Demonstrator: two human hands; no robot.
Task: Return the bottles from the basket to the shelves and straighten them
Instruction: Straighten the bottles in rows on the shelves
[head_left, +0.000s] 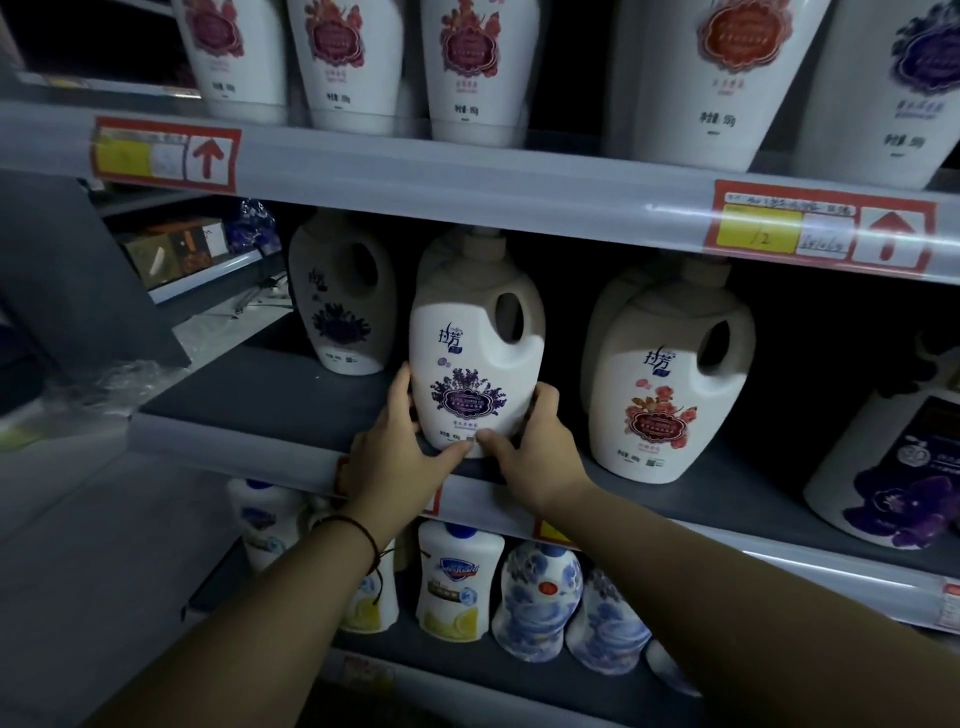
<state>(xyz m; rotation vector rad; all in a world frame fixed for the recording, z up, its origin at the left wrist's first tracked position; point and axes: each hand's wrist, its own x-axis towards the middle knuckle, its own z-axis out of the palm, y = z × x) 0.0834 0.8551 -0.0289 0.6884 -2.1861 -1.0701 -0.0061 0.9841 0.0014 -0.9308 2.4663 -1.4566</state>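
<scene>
White plastic jug with a built-in handle and a purple lavender label (475, 364) stands upright near the front edge of the grey middle shelf (270, 410), held from both sides; left hand (387, 462) wraps the jug's lower left, thumb lying across the base front; right hand (535, 447) clamps the lower right, fingers curled round the side, thumb on the front near the left thumb; dark cord bracelet (358, 525) on the left wrist; a second jug of the same shape sits directly behind the held one, only its cap and shoulder showing; further left and deeper in, another white jug with a purple flower label (340, 306), with bare shelf in front of it out to the lip; to the right, a white jug with a red flower label (667, 384), apart from the held jug by a dark gap, its own twin behind it; far right, a white bottle with a dark purple flower (883, 467) near the lip; overhead, the upper shelf's clear price rail (467, 176) hangs low over the jug caps; red-and-yellow price tag (821, 231) on that rail; lower shelf holds small white bottles with blue caps (457, 577) and blue-patterned refill pouches (540, 597).
</scene>
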